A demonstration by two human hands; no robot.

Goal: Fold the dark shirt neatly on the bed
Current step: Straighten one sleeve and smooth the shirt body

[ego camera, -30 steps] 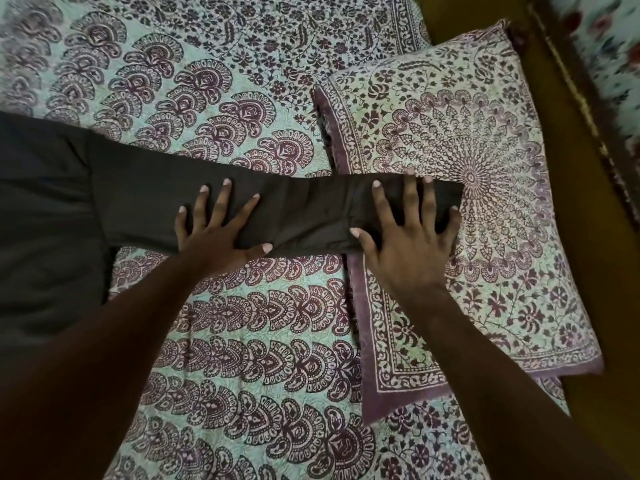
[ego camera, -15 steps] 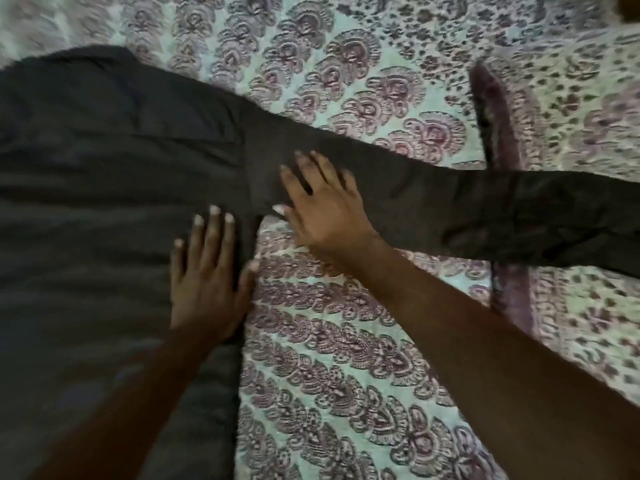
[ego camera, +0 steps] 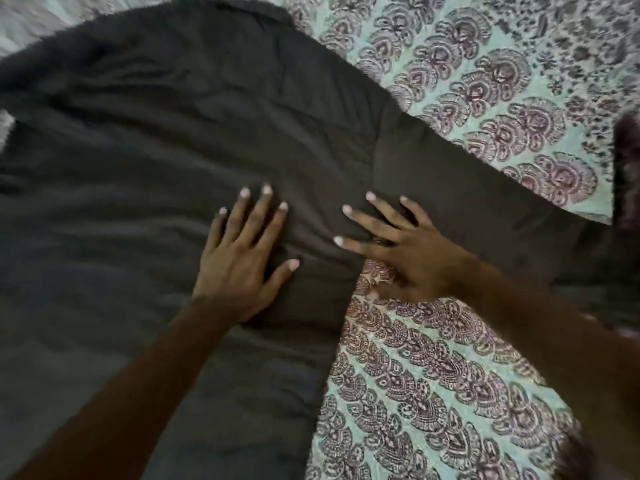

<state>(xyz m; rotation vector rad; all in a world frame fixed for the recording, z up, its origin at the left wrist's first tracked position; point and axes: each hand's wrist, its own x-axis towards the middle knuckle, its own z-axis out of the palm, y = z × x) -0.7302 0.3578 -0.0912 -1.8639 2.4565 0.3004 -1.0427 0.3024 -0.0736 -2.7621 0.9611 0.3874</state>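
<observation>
The dark shirt (ego camera: 166, 140) lies spread flat over the left and middle of the bed, its long sleeve (ego camera: 485, 202) stretching out to the right. My left hand (ego camera: 242, 258) rests palm down on the shirt's body near the side seam, fingers apart. My right hand (ego camera: 401, 251) lies flat with spread fingers at the armpit, where the sleeve joins the body; its heel sits on the bedcover. Neither hand grips the cloth. The sleeve's far end runs out of view at the right edge.
The bed carries a patterned mint and maroon bedcover (ego camera: 433, 393), bare at the lower right and the upper right. The dark edge of a pillow (ego camera: 627, 161) shows at the far right. The picture is blurred by motion.
Both hands have slid left along the sleeve from its cuff end to the armpit and the shirt's body. The view has swung left, so the pillow has almost left the frame.
</observation>
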